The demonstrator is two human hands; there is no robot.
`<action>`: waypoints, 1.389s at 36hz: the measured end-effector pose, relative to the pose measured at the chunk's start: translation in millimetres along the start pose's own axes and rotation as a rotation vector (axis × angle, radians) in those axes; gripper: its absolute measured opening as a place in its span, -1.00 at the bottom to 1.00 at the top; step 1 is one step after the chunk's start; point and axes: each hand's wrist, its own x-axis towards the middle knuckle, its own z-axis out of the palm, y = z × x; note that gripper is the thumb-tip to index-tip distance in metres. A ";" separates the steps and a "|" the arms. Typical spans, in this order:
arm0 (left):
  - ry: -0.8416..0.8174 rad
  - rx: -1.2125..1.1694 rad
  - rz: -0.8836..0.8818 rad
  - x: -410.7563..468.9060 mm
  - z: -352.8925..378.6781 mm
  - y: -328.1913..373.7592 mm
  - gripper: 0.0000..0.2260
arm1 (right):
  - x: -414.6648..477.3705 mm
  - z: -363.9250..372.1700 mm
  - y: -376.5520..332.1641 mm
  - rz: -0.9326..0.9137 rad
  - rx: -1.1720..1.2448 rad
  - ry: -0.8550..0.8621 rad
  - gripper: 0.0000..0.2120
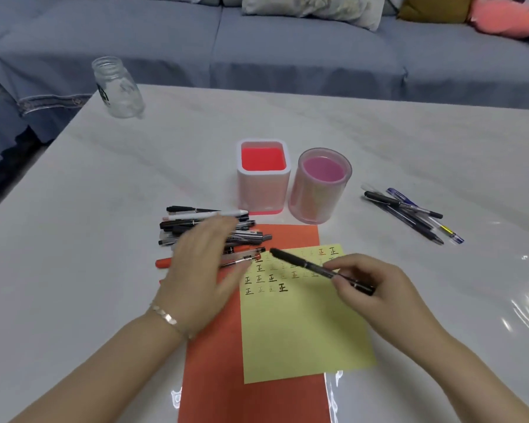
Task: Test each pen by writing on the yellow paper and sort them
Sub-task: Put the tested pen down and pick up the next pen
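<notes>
Pens in a loose pile [208, 228], mostly slim black plastic barrels with one white and one orange among them, lie just left of the top corner of the rectangular yellow paper sheet [303, 328], partly on the larger orange-red sheet [251, 380] beneath it. The left hand [202, 270] hovers flat over that pile, fingers straight and blurred, gripping nothing that I can see. Beyond the paper's top edge stand a square pink-and-white holder [263, 190] and a round translucent pink cup [318, 199]; no pens show inside either. Over the paper's upper rows of test marks, the right hand [370, 288] pinches a slim black pen [306, 265] near its rear end. Its barrel runs slantwise, with the free end pointing up-left toward the pile, so the left hand is the nearer one to that end. Whether the pen is capped I cannot tell. Well right of the paper lies a small group of dark and blue pens [409, 215].
</notes>
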 end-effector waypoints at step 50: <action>-0.097 0.186 0.029 -52.6 29.2 11.6 -0.61 | -14.6 56.5 58.1 -0.135 -0.542 -0.110 -0.07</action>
